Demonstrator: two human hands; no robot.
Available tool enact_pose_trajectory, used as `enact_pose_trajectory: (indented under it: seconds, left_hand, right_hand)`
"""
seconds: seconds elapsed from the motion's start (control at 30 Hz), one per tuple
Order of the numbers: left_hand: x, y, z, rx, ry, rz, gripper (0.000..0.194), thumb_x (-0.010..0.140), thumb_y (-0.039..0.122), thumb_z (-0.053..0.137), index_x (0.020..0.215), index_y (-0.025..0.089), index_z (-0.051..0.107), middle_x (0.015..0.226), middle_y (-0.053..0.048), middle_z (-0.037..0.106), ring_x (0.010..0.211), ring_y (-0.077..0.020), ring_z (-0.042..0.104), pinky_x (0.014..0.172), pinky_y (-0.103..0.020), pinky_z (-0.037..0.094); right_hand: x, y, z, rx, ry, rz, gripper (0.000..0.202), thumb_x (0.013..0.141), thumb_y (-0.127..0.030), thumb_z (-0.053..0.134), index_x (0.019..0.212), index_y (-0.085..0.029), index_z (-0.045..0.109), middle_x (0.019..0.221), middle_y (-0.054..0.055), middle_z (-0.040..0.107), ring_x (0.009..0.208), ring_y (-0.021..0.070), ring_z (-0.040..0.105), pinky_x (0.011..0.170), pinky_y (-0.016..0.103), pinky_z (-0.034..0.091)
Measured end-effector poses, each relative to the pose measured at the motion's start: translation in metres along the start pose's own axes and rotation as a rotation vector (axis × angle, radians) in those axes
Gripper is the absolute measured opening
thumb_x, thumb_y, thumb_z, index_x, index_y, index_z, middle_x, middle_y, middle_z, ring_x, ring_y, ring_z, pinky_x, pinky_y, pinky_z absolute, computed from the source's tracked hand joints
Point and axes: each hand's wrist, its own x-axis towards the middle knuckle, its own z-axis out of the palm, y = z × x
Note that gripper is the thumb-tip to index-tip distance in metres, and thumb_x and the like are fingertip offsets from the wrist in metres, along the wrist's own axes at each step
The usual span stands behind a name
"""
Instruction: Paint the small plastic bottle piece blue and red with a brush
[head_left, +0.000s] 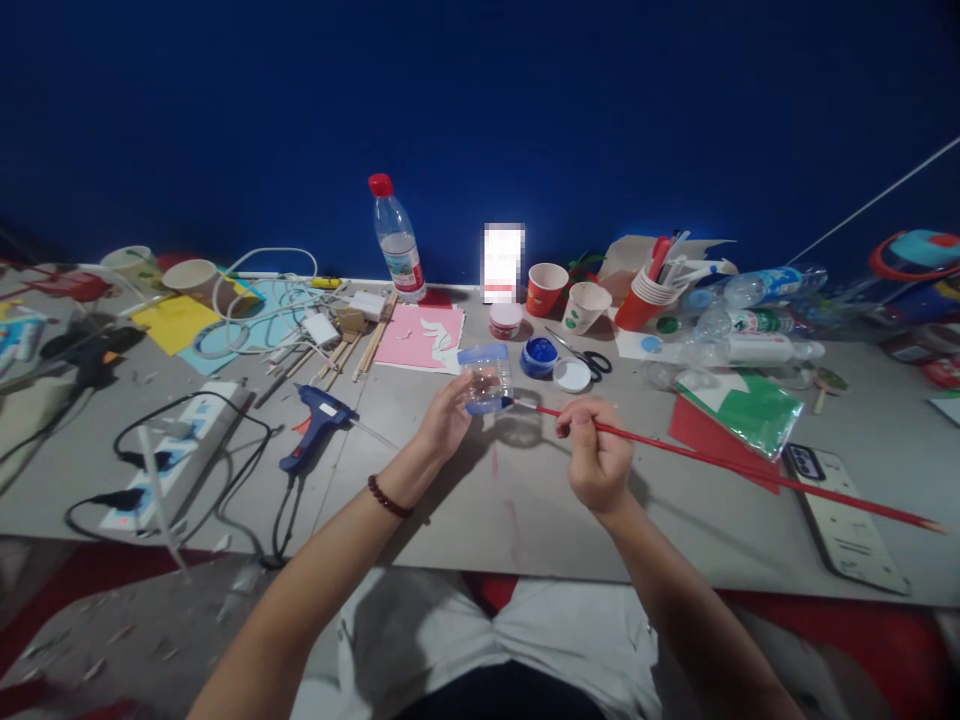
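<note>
My left hand (448, 418) holds a clear plastic piece (487, 380) with blue along its top and bottom edges, above the table. In my right hand (596, 452) is a long red paintbrush (675, 442), pinched near its bristle end. The dark bristles touch the lower right edge of the plastic piece. Just behind stand an open jar of blue paint (539, 357) and its white lid (572, 375). Black-handled scissors (598, 364) lie beside the lid.
A blue glue gun (319, 425) and a white power strip (184, 455) with cables lie left. Upright bottle (400, 250), paper cups (547, 289) and a lit screen (502, 262) stand behind. Plastic bottles (757, 350) and a phone (847, 520) lie right.
</note>
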Motion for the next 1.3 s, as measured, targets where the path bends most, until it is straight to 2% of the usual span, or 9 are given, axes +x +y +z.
enact_pose_trajectory:
  seconds: [0.27,0.37,0.47,0.57,0.63,0.8,0.9,1.03,1.3]
  left_hand:
    - [0.003,0.003,0.0,-0.044,0.052,0.012,0.036,0.073,0.051,0.077,0.09,0.02,0.076,0.095,-0.008,0.077,0.104,-0.026,0.069,0.098,-0.038,0.049]
    - [0.003,0.005,0.0,-0.088,0.1,-0.003,0.032,0.076,0.048,0.075,0.089,0.019,0.074,0.094,-0.008,0.076,0.105,-0.0252,0.069,0.1,-0.038,0.049]
    - [0.004,0.006,0.002,-0.129,0.135,-0.047,0.03,0.079,0.046,0.072,0.089,0.017,0.074,0.094,-0.009,0.076,0.103,-0.0239,0.07,0.098,-0.036,0.05]
    - [0.003,0.006,0.004,-0.153,0.117,-0.063,0.029,0.082,0.045,0.069,0.091,0.018,0.074,0.096,-0.009,0.076,0.104,-0.0241,0.07,0.098,-0.036,0.051]
    - [0.002,0.006,0.006,-0.154,0.097,-0.066,0.03,0.081,0.046,0.07,0.091,0.018,0.074,0.096,-0.008,0.077,0.105,-0.025,0.07,0.099,-0.037,0.051]
    - [0.003,0.004,0.005,-0.141,0.045,-0.049,0.036,0.075,0.051,0.074,0.088,0.017,0.075,0.094,-0.008,0.077,0.102,-0.0255,0.07,0.098,-0.039,0.051]
    - [0.005,0.001,0.004,-0.148,0.07,-0.013,0.035,0.074,0.051,0.076,0.087,0.019,0.075,0.093,-0.007,0.077,0.1,-0.0251,0.071,0.098,-0.039,0.051]
    - [0.006,0.0,0.003,-0.122,0.069,-0.047,0.035,0.074,0.051,0.075,0.087,0.018,0.077,0.094,-0.008,0.078,0.099,-0.0242,0.071,0.098,-0.037,0.051]
    - [0.002,0.005,0.005,-0.098,0.054,-0.084,0.034,0.081,0.046,0.067,0.09,0.014,0.077,0.095,-0.009,0.078,0.097,-0.0231,0.071,0.094,-0.033,0.051]
  right_hand:
    - [0.012,0.003,-0.009,-0.078,0.102,0.081,0.03,0.102,-0.037,0.044,0.08,-0.022,0.058,0.069,0.001,0.06,0.061,0.0151,0.06,0.057,0.03,0.049]
    - [0.024,-0.006,-0.017,-0.046,0.114,0.164,0.021,0.101,-0.039,0.049,0.095,-0.022,0.06,0.076,0.001,0.065,0.065,0.0149,0.065,0.06,0.029,0.054]
    - [0.044,-0.011,-0.029,-0.095,0.059,0.183,0.017,0.099,-0.038,0.054,0.102,-0.023,0.062,0.08,0.002,0.069,0.071,0.0165,0.068,0.064,0.03,0.056]
    - [0.071,-0.006,-0.039,-0.261,-0.129,0.15,0.017,0.095,-0.037,0.06,0.097,-0.023,0.069,0.087,0.003,0.073,0.078,0.0184,0.069,0.069,0.032,0.055]
    - [0.093,0.003,-0.041,-0.337,-0.228,0.115,0.018,0.093,-0.036,0.063,0.09,-0.021,0.073,0.089,0.004,0.074,0.082,0.0202,0.069,0.076,0.034,0.054]
    - [0.135,0.042,-0.031,-0.401,-0.318,0.192,0.015,0.088,-0.028,0.067,0.082,-0.017,0.076,0.083,0.006,0.075,0.078,0.0224,0.069,0.079,0.038,0.054]
    - [0.142,0.061,-0.025,-0.422,-0.355,0.186,0.017,0.088,-0.025,0.064,0.078,-0.017,0.075,0.081,0.007,0.075,0.079,0.0228,0.069,0.082,0.04,0.053]
    - [0.138,0.073,-0.024,-0.406,-0.419,0.197,0.018,0.09,-0.023,0.059,0.084,-0.018,0.076,0.093,0.008,0.077,0.087,0.0223,0.069,0.085,0.038,0.053]
    - [0.137,0.072,-0.021,-0.515,-0.544,0.25,0.025,0.093,-0.025,0.052,0.09,-0.018,0.076,0.099,0.009,0.077,0.097,0.0233,0.068,0.091,0.035,0.05]
